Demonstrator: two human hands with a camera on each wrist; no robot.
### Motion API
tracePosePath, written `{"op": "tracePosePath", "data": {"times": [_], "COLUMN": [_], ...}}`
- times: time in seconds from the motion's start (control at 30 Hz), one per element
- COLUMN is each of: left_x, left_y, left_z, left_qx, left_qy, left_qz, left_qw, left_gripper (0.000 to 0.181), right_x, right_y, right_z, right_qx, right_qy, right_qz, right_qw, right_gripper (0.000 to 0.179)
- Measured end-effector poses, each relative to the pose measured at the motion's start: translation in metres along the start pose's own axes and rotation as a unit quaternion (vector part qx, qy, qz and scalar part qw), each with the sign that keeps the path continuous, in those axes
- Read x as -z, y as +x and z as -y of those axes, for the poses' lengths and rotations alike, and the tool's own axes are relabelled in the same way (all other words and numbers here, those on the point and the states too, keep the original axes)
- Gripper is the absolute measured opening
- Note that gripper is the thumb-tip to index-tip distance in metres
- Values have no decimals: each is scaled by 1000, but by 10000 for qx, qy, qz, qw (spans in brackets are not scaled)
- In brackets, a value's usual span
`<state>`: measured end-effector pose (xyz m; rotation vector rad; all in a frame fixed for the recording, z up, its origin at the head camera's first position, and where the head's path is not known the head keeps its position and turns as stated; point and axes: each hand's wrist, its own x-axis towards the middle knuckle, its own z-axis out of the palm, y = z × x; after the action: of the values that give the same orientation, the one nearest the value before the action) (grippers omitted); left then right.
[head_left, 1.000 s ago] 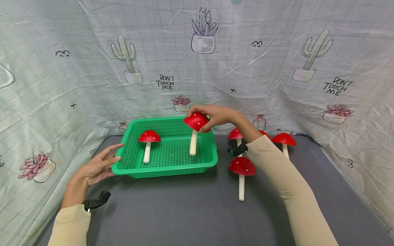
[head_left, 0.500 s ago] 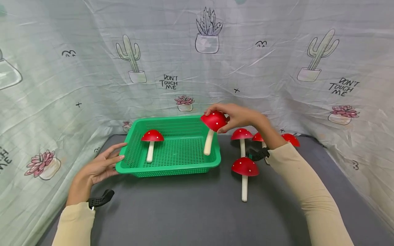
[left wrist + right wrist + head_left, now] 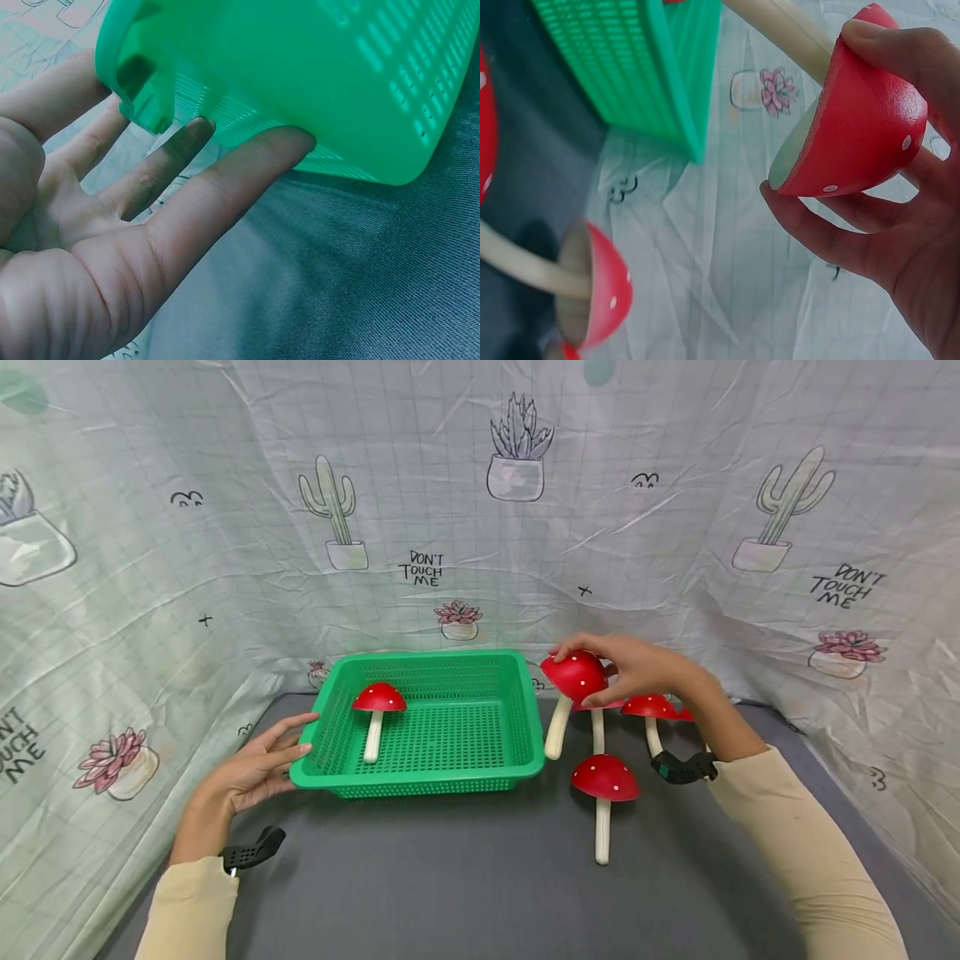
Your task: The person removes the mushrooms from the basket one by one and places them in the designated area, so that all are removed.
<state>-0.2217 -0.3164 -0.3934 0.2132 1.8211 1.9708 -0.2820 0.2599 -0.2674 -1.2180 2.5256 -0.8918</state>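
My right hand (image 3: 633, 667) grips a red-capped toy mushroom (image 3: 576, 677) with white dots, holding it by the cap. Its pale stem tilts down to the left, just right of the green plastic basket (image 3: 420, 781). In the right wrist view, thumb and fingers span the mushroom's cap (image 3: 862, 120). My left hand (image 3: 255, 768) is at the basket's left end, fingers extended and touching it. The left wrist view shows those fingertips against the basket wall (image 3: 247, 82). Another mushroom (image 3: 379, 698) leans inside the basket at its left.
A mushroom (image 3: 605, 779) lies on the grey table (image 3: 450, 877) right of the basket. Behind it are more mushrooms (image 3: 649, 706), partly hidden by the right hand and arm. A printed cloth (image 3: 585, 552) hangs at the back and sides.
My right hand has carried the mushroom rightward, from above the basket to beyond its right rim. The left hand has stayed at the basket's left end. The view has shifted slightly.
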Motion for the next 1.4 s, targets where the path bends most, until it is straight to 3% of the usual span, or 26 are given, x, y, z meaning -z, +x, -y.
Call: {"op": "tracePosePath", "data": {"times": [0.77, 1.17, 1.4], "left_x": [-2, -1, 0], "left_y": [-5, -4, -1], "left_z": [15, 6, 2], "left_qx": [-21, -94, -60], "left_qy": [-162, -61, 14], "left_qz": [16, 116, 11], "left_qw": [9999, 9999, 10000], "left_gripper": [63, 62, 63], "right_x": [-3, -17, -25], "right_y": [-91, -127, -139], "right_z": [-18, -26, -31], "right_qx": [-529, -975, -1227], "right_qy": [-265, -84, -89], "right_qz": [-105, -33, 87], "right_qw": [9982, 9952, 9924], "right_gripper": [64, 66, 68]}}
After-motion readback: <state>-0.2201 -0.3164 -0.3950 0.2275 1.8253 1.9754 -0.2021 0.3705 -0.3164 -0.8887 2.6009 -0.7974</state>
